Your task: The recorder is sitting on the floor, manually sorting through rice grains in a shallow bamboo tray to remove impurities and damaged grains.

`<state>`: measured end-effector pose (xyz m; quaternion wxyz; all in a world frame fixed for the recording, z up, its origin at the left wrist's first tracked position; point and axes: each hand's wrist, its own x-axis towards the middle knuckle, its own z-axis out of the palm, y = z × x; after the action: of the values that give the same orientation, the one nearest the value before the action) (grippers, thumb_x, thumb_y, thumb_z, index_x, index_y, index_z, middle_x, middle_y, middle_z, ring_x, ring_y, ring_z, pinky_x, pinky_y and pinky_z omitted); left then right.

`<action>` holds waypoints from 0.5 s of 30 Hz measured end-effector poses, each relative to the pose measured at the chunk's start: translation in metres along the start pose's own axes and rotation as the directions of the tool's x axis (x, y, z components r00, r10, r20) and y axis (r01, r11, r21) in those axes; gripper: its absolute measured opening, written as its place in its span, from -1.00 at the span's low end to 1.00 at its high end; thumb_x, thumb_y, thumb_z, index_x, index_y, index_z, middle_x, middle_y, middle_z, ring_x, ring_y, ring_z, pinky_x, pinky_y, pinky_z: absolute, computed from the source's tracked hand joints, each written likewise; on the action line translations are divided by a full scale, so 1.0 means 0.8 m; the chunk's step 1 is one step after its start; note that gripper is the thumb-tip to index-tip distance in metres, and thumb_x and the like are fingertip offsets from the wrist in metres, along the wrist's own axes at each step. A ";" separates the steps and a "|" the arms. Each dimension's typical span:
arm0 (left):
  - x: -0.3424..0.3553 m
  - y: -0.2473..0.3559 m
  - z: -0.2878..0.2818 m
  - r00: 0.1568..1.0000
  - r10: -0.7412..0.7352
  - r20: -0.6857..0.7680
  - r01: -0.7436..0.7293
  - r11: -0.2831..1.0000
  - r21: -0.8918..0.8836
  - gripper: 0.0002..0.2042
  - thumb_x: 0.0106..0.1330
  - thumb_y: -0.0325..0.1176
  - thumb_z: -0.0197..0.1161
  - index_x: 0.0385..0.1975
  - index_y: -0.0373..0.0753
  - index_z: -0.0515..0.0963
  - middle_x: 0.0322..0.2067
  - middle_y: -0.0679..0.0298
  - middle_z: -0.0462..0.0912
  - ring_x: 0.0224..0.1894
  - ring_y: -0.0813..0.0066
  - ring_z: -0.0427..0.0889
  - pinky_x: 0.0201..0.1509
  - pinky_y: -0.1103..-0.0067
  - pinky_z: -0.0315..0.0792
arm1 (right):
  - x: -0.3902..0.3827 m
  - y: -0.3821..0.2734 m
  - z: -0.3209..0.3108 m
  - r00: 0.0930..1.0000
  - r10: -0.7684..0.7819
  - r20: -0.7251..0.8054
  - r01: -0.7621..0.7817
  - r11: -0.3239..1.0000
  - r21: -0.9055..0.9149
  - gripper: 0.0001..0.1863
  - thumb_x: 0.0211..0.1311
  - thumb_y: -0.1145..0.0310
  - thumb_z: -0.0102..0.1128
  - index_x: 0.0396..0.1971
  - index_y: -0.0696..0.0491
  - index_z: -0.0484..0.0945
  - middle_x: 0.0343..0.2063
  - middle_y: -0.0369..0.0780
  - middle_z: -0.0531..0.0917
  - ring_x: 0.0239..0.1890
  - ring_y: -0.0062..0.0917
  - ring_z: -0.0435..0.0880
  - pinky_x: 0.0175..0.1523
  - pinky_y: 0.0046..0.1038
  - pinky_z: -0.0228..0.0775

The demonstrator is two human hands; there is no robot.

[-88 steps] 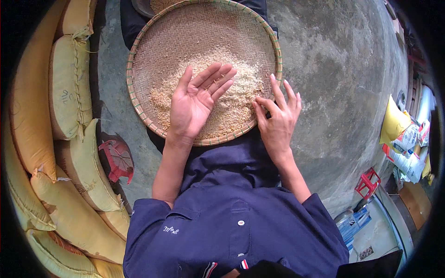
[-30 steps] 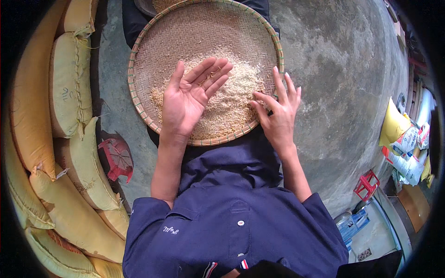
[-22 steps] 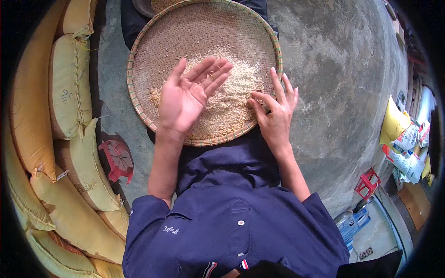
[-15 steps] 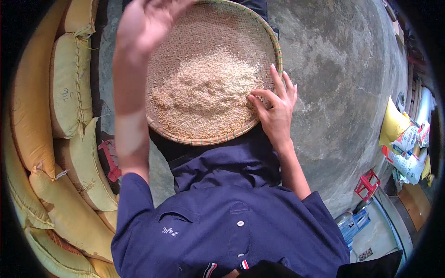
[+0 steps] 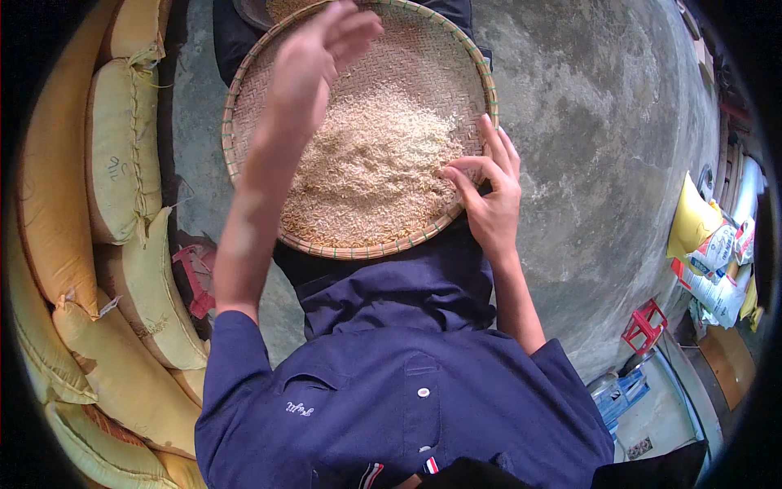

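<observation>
A round woven bamboo tray (image 5: 358, 252) rests across my lap, its rim bound with green ties. Pale unhusked-looking grain (image 5: 371, 167) is heaped in its middle and near part, with browner kernels along the near edge. My left hand (image 5: 318, 57), slightly blurred, hangs over the tray's far left side with fingers stretched and nothing visible in them. At the right rim is my right hand (image 5: 486, 183). Its thumb and index finger pinch together at the edge of the grain, while the other fingers lie along the rim; whatever is between the tips is too small to make out.
Stuffed yellow sacks (image 5: 122, 155) are piled along the left, beside a red plastic stool (image 5: 194, 277). Beyond the tray, part of a container with brown grain (image 5: 289, 8) shows. Another red stool (image 5: 645, 326) and several bags (image 5: 713, 244) stand at the right.
My left hand has swung right and inward over the tray, uncovering the tray's left rim and the container beyond. My right hand stays almost in place, still pinching.
</observation>
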<state>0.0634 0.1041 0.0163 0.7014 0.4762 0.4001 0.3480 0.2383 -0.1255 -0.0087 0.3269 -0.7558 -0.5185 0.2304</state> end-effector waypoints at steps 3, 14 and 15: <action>-0.067 -0.019 0.021 0.961 -0.256 0.101 0.272 0.939 -0.210 -0.41 0.74 -0.09 -0.26 0.42 -0.55 0.25 0.29 -0.21 0.54 0.41 0.00 0.51 0.57 0.21 0.35 | 0.002 -0.010 -0.003 0.998 0.054 -0.030 -0.049 0.989 0.140 -0.87 0.21 0.33 0.54 -0.25 -0.06 0.82 0.51 -0.17 0.41 0.57 -0.11 0.22 0.62 -0.08 -0.01; -0.148 -0.063 0.068 0.842 -0.433 0.321 0.510 0.446 -0.736 -0.28 0.72 0.07 -0.23 0.39 -0.63 0.29 0.37 -0.33 0.41 0.40 -0.10 0.50 0.56 0.20 0.35 | 0.005 -0.038 -0.006 0.973 -0.139 -0.182 0.156 0.985 0.080 -0.86 0.27 0.44 0.47 -0.19 -0.02 0.82 0.48 -0.11 0.43 0.58 -0.14 0.22 0.59 -0.14 0.06; -0.147 -0.061 0.067 0.842 -0.433 0.322 0.511 0.446 -0.735 -0.28 0.72 0.07 -0.23 0.39 -0.63 0.29 0.37 -0.33 0.41 0.40 -0.10 0.50 0.56 0.20 0.35 | 0.004 -0.036 -0.006 0.966 -0.127 -0.227 0.153 0.983 0.103 -0.87 0.29 0.45 0.45 -0.18 0.01 0.81 0.46 -0.10 0.46 0.56 -0.15 0.26 0.58 -0.15 0.08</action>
<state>0.0650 -0.0342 0.0094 0.9226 -0.0053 0.2861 0.2589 0.2247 -0.1170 0.0156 0.4421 -0.7171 -0.5167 0.1525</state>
